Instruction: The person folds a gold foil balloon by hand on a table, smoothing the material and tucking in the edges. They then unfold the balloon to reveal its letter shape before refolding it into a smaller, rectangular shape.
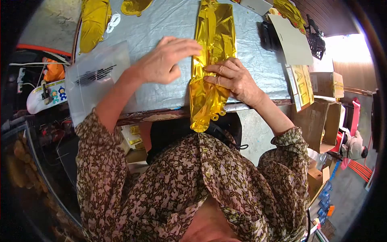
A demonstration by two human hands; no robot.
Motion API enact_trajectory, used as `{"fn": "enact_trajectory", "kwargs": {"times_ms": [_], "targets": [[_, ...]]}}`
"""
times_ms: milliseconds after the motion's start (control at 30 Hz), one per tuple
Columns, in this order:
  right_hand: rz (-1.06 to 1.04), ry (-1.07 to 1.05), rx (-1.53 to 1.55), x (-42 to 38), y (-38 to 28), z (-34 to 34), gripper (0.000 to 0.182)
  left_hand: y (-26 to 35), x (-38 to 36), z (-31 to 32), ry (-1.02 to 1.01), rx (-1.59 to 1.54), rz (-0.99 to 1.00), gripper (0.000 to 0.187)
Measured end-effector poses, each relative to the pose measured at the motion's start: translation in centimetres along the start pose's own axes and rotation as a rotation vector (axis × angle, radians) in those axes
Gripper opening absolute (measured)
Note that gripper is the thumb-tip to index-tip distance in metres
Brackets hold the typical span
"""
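A flat, shiny gold foil balloon (203, 86) lies lengthwise on the table, its near end hanging over the front edge towards my body. Small foil tabs with holes show along its right side. My right hand (238, 80) is on the middle of the foil, with bent fingers gripping it from the right; the thumb is hidden. My left hand (165, 60) is raised just left of the balloon, fingers stretched towards its left edge and thumb curled under. Nothing shows in the left hand.
The table (161, 94) has a silvery cover. A clear plastic bag (98, 78) with black print lies at left, near more gold foil (94, 26) and white string (113, 23). At right are a black object (267, 36), a grey-white board (290, 38) and cardboard boxes (316, 121).
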State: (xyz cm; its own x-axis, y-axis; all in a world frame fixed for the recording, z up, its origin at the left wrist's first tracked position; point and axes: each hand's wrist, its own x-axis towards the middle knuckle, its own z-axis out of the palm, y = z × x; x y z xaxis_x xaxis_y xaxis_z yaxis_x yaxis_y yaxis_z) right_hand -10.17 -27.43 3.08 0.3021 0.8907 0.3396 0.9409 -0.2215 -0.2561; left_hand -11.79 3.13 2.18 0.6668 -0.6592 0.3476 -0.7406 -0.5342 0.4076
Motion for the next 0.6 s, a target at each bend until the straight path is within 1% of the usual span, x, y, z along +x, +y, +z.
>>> {"fn": "enact_trajectory", "kwargs": {"times_ms": [67,133,200,233,300,333,367,400,433,467,500,533,567,600], "targets": [[0.003,0.009,0.025,-0.1,0.2,0.2,0.043,-1.0,0.9,-0.4,0.024,0.047,0.005,0.065],[0.011,0.017,0.043,-0.1,0.3,0.1,0.042,-1.3,1.8,-0.4,-0.009,0.012,0.003,0.061],[0.039,0.054,0.139,0.1,0.1,-0.1,0.044,-1.1,1.9,-0.5,-0.015,0.006,0.006,0.059],[0.041,0.056,0.137,0.1,-0.1,-0.3,0.044,-1.0,1.8,-0.6,-0.027,-0.001,0.005,0.056],[0.207,0.107,0.466,0.3,-0.5,-0.7,0.047,-0.6,1.6,-0.4,-0.021,-0.027,-0.008,0.054],[0.272,0.106,0.519,0.3,-0.3,-0.6,0.045,-0.6,1.5,-0.3,-0.014,-0.054,-0.025,0.053],[0.386,0.127,0.651,0.3,-0.5,-0.8,0.040,-0.5,1.4,0.1,-0.017,-0.055,-0.026,0.053],[0.500,0.147,0.782,0.7,-0.8,-1.4,0.035,-0.5,1.4,0.5,0.027,-0.056,-0.041,0.048],[0.669,0.088,0.875,2.1,-1.1,-3.5,0.028,-0.4,1.5,0.6,0.070,-0.056,-0.057,0.044],[0.726,0.057,0.842,3.0,-0.6,-4.1,0.028,-0.2,1.6,0.7,0.103,-0.143,-0.122,0.029],[0.783,0.028,0.807,3.8,0.1,-4.7,0.029,-0.2,1.5,1.0,0.099,-0.145,-0.120,0.029],[0.797,0.088,0.803,4.8,0.1,-5.9,0.036,-0.2,1.4,1.7,0.165,-0.128,-0.186,0.021],[0.815,0.145,0.876,5.3,0.7,-6.2,0.037,-0.3,1.4,2.2,0.231,-0.111,-0.251,0.020],[0.832,0.203,0.949,5.8,1.6,-6.3,0.038,-0.4,1.6,2.3,0.227,-0.115,-0.246,0.020]]}}
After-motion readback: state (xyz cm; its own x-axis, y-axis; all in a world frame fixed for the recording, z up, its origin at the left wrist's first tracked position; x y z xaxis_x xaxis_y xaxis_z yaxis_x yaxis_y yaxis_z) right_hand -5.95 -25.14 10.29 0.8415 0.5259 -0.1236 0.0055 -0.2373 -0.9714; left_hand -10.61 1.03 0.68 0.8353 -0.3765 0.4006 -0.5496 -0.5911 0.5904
